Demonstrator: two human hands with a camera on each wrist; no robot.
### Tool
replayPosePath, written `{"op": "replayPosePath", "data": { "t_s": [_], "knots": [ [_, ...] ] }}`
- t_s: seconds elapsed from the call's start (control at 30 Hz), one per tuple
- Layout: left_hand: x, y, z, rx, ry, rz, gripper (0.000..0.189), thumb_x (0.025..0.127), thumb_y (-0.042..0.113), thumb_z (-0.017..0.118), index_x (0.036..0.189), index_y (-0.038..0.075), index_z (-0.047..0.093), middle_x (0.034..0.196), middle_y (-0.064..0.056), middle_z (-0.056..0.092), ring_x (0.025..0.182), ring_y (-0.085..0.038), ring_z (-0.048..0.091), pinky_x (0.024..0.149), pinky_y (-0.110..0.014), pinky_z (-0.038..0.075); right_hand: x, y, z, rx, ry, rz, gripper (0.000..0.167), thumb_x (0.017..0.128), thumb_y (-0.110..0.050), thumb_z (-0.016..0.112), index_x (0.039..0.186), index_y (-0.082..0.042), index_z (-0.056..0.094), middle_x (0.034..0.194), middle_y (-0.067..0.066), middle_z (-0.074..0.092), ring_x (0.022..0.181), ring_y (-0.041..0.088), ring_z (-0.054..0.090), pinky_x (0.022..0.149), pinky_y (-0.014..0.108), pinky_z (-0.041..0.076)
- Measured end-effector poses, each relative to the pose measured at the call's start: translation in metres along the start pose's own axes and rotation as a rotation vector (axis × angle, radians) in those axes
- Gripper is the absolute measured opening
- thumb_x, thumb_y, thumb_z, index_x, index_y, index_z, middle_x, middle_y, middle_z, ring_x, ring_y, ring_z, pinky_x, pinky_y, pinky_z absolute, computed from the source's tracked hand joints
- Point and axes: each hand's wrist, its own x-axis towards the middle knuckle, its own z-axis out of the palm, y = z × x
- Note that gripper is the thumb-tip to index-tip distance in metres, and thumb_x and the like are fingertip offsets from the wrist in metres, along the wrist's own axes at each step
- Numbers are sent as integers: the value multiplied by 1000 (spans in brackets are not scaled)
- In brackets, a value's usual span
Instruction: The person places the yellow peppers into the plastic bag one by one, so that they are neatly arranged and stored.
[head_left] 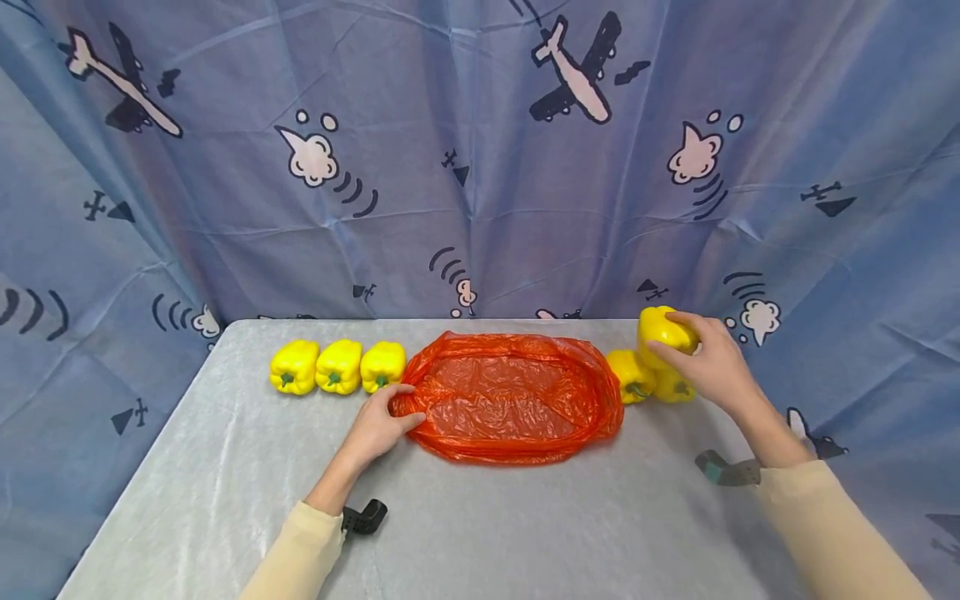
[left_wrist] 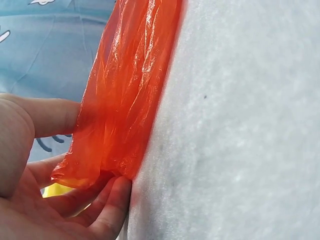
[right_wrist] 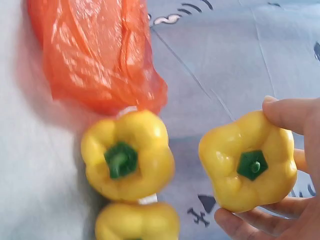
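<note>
My right hand point(head_left: 716, 362) grips a yellow bell pepper point(head_left: 660, 333) between thumb and fingers, raised above the table at the right. In the right wrist view this pepper point(right_wrist: 247, 160) shows its green stem toward the camera. A red plastic bag point(head_left: 517, 452) lies in the middle with its mouth spread wide and facing up. At its left end, my left hand point(head_left: 375, 425) holds the bag's side, the thumb and fingers around the thin film. The left wrist view shows the thumb partly behind the translucent bag point(left_wrist: 125, 90) and the other fingers at its lower edge.
Two more yellow bell peppers, a nearer one point(head_left: 628, 377) and an outer one point(head_left: 677, 387), sit right of the bag beneath the raised pepper. Left of it, three yellow peppers point(head_left: 339, 367) stand in a row. A blue patterned curtain point(head_left: 480, 208) hangs behind the pale table point(head_left: 465, 533).
</note>
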Motion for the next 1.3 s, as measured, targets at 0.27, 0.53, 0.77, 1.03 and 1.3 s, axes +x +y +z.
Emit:
{"op": "replayPosePath", "data": {
  "t_s": [0.27, 0.53, 0.77, 1.03, 1.3],
  "knots": [
    [-1, 1, 0, -5, -4, -15, 49, 87, 15, 78, 132, 4, 62, 141, -19, 57, 134, -36, 48, 113, -55, 35, 6, -28, 23, 23, -64, 4, 77, 96, -54, 63, 151, -3, 43, 143, 29, 39, 125, 48, 41, 102, 70, 39],
    [1, 0, 1, -2, -6, -20, 49, 88, 17, 78, 133, 6, 62, 142, -17, 56, 135, -35, 48, 113, -54, 35, 15, -54, 50, 44, -109, -39, 77, 95, -56, 64, 151, -7, 44, 141, 25, 42, 123, 43, 43, 101, 66, 42],
    [1, -1, 1, 7, -5, -16, 49, 88, 17, 78, 133, 6, 62, 143, -17, 56, 135, -35, 47, 113, -55, 35, 23, -71, 72, 66, -122, -87, 74, 94, -54, 67, 149, -9, 47, 138, 23, 44, 117, 40, 48, 99, 60, 46],
    [0, 1, 2, 20, 8, 15, 49, 86, 14, 79, 131, 4, 63, 140, -19, 58, 134, -36, 49, 113, -54, 35, 27, -86, 97, 117, -115, -131, 69, 93, -49, 71, 146, -10, 51, 130, 20, 49, 110, 35, 51, 92, 51, 48],
    [-1, 2, 3, 11, 7, 1, 49, 87, 14, 78, 133, 4, 62, 142, -19, 56, 137, -37, 46, 115, -55, 33, 30, -109, 118, 130, -140, -124, 68, 91, -51, 71, 146, -15, 52, 129, 16, 50, 106, 33, 53, 89, 49, 49]
  ]
}}
